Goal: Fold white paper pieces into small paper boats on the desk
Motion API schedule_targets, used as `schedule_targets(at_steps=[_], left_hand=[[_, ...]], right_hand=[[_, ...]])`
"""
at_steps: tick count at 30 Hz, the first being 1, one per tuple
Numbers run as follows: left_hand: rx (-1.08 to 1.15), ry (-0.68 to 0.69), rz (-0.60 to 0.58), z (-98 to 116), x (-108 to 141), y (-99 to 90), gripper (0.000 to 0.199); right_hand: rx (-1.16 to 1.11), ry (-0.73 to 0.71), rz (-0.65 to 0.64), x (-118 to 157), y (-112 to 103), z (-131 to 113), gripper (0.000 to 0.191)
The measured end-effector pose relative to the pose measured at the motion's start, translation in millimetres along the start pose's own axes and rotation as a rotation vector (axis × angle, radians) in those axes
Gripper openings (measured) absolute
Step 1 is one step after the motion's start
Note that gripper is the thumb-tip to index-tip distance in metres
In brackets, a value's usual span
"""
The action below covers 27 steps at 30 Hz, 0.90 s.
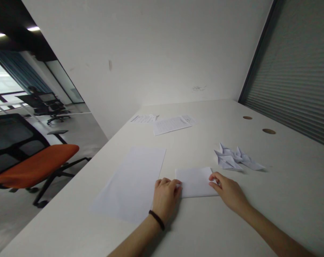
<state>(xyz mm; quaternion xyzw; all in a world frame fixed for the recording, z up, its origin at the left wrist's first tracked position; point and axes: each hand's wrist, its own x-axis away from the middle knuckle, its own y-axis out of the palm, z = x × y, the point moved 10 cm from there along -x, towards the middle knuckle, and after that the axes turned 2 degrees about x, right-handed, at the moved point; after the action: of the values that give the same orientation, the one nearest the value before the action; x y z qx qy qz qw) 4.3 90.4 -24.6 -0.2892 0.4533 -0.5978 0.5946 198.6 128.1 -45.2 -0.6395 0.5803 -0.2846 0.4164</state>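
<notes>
A folded sheet of white paper [195,182] lies flat on the white table in front of me. At its left edge my left hand [165,198], with a dark band at the wrist, pinches the paper between curled fingers. My right hand [227,189] grips the right edge between thumb and forefinger. Left of the folded sheet is a larger flat stack or sheet of blank paper [132,178], partly covered by my left hand. Several folded paper shapes with pointed tips [233,157] sit together just beyond my right hand.
Printed sheets [172,125] lie farther back on the table [271,214], toward the white wall [164,53]. Two round holes [269,131] pierce the tabletop at the right, near a blind-covered window [298,71]. An orange-seated chair [38,164] stands on the floor at the left.
</notes>
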Motion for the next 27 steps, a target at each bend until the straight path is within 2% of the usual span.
schedule_targets(at_steps=[14, 21, 27], left_hand=[[-0.245, -0.081, -0.139, 6, -8, 6.5, 0.021], [-0.256, -0.133, -0.158, 2, -14, 6.8, 0.022], [-0.315, -0.078, -0.098, 7, -13, 5.5, 0.02]], right_hand=[[0.111, 0.017, -0.015, -1, 1, -5, 0.011], [0.372, -0.006, -0.017, 4, 7, -13, 0.015], [0.605, 0.004, -0.042, 5, 10, -21, 0.017]])
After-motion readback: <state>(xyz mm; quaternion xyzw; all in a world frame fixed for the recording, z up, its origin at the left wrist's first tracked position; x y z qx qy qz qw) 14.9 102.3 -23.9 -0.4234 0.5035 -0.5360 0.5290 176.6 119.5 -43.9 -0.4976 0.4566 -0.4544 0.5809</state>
